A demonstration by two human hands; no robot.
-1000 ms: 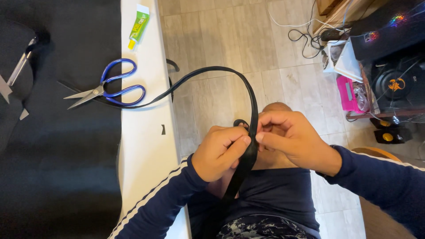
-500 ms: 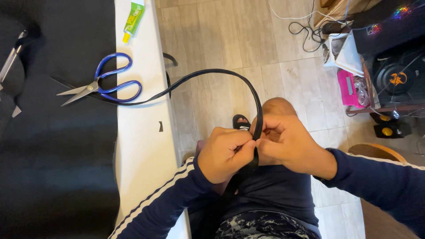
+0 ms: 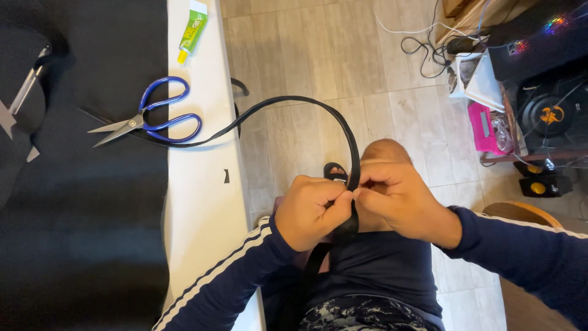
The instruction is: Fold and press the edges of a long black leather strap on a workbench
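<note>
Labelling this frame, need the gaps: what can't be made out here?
Head view:
- Black strap: pinched stretch hidden by left hand and right hand; lower end lost against dark clothing.
- Metal tool: cut by left edge.
- Green tube: top cut by upper edge.

Long narrow black fabric strap (image 3: 288, 101); blue-handled steel scissors (image 3: 149, 122); green and yellow glue tube (image 3: 192, 30); plain white tabletop (image 3: 205, 202) beside black cloth sheet (image 3: 79, 202); navy white-striped sleeve (image 3: 226, 288); pink plastic box (image 3: 484, 127)
</note>
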